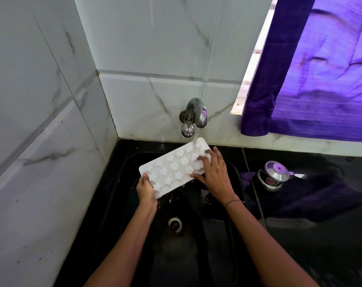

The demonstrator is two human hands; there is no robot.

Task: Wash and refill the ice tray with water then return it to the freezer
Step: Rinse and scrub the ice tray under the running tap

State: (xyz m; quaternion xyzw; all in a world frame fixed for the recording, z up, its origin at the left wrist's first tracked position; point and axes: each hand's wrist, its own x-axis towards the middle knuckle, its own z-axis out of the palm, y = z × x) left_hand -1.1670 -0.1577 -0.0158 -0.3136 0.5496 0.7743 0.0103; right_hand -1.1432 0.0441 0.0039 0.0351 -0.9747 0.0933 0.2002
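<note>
My white plastic flower-celled ice tray (pixel 171 168) runs eight-to-two o'clock; left hand (pixel 147 188) grips its eight end, right hand (pixel 214 175) presses flat at two.

Daylight filters through the purple curtain (pixel 320 69), tinting the right side violet. The black sink (pixel 196 255) stays dim. Wide-angle distortion bends the wall tiles (pixel 41 121).

Both forearms reach forward — left hand (pixel 147 188) gripping the ice tray (pixel 171 170), right hand (pixel 214 172) spread flat on it.
</note>
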